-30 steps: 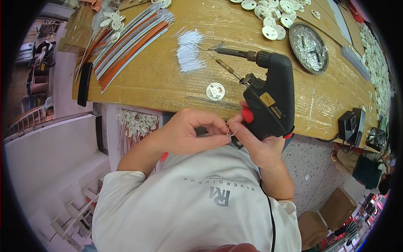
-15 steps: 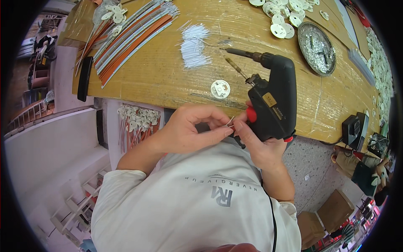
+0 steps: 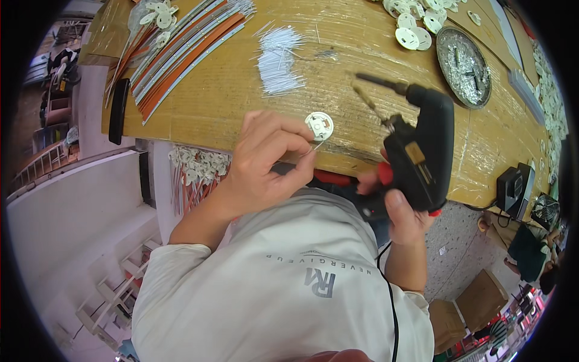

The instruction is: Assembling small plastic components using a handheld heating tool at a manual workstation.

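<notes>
My left hand (image 3: 268, 158) is closed, its thumb and fingertips pinching a short thin white wire (image 3: 320, 145). Just beyond those fingertips, a round white disc (image 3: 319, 126) with cutouts lies flat near the table's front edge. In my right hand (image 3: 405, 218) is a black soldering gun (image 3: 427, 136) with red parts, held by its handle at the table edge. Its dark tip and brass-coloured feed tube point to the far left, somewhat blurred by motion.
A heap of thin white wires (image 3: 278, 60) lies on the table (image 3: 223, 111), with orange and white strips (image 3: 187, 60) to its left. White discs (image 3: 416, 35) are piled at the back right beside a round metal dish (image 3: 439, 54) of silvery scraps. A black box (image 3: 508, 183) sits on the right edge.
My hands were together at the table edge and are now apart. The left moved up to the disc with the wire; the right swung the soldering gun to the right.
</notes>
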Motion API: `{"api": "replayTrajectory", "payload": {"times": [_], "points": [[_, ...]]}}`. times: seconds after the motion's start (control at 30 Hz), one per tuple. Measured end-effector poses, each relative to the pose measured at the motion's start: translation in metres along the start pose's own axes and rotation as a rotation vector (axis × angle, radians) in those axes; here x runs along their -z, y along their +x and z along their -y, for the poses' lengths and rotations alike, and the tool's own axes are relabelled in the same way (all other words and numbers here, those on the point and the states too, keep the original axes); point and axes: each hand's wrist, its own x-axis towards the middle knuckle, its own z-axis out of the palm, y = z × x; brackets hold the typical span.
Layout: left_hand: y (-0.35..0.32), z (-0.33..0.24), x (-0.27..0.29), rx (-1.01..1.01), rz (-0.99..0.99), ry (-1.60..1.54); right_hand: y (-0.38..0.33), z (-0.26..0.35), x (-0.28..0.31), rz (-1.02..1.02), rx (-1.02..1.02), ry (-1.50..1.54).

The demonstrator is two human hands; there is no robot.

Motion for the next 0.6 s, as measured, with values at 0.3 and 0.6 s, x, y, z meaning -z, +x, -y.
{"api": "replayTrajectory", "payload": {"times": [0.3, 0.6], "points": [[0.001, 0.012, -0.008, 0.014, 0.006, -0.006, 0.005, 0.005, 0.036, 0.193, 0.295, -0.423], [0.001, 0.013, -0.009, 0.039, 0.003, -0.003, 0.015, -0.002, 0.037, 0.290, 0.485, -0.533]]}}
